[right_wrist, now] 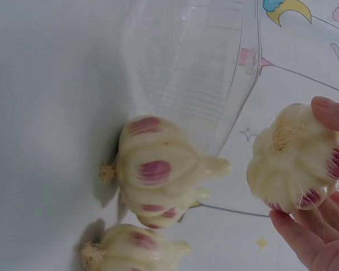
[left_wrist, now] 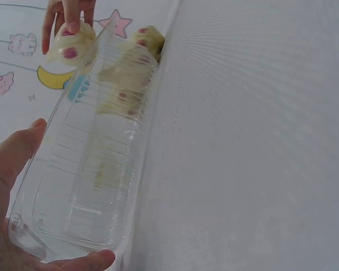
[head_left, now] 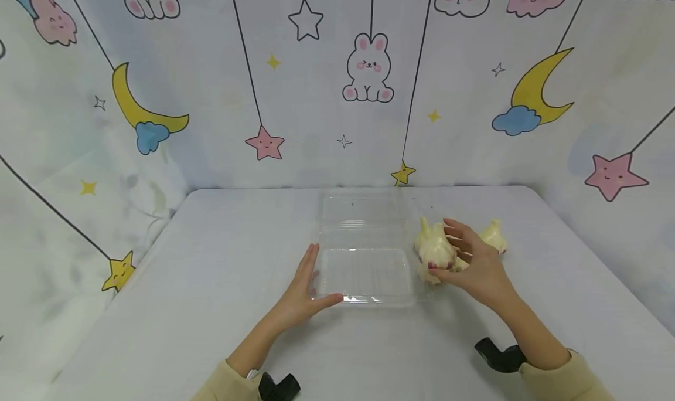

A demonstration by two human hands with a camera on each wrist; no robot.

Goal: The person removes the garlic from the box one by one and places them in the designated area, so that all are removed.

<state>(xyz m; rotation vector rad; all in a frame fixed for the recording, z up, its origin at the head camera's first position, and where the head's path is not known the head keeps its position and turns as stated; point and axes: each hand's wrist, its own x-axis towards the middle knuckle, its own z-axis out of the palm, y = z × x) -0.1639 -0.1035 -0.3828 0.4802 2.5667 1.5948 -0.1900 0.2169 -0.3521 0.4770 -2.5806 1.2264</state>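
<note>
My right hand (head_left: pixel 482 272) pinches a whitish garlic bulb (right_wrist: pixel 288 164) with purple patches between thumb and fingers, raised off the table beside the box's right side. The root end of that bulb faces the right wrist camera. Below it, more garlic bulbs (right_wrist: pixel 155 149) rest on the table, partly hidden by the hand in the head view. A clear plastic box (head_left: pixel 364 275) lies with its lid (head_left: pixel 361 210) folded back. At the box's left end is my left hand (head_left: pixel 297 298), fingers extended along the side and thumb at the near corner.
Another garlic bulb (head_left: pixel 494 237) sits to the right, behind my right hand. The white table (head_left: pixel 221 260) runs back to a wall covering (head_left: pixel 316 96) printed with moons, stars and rabbits. Black wrist devices (head_left: pixel 279 387) are on both forearms.
</note>
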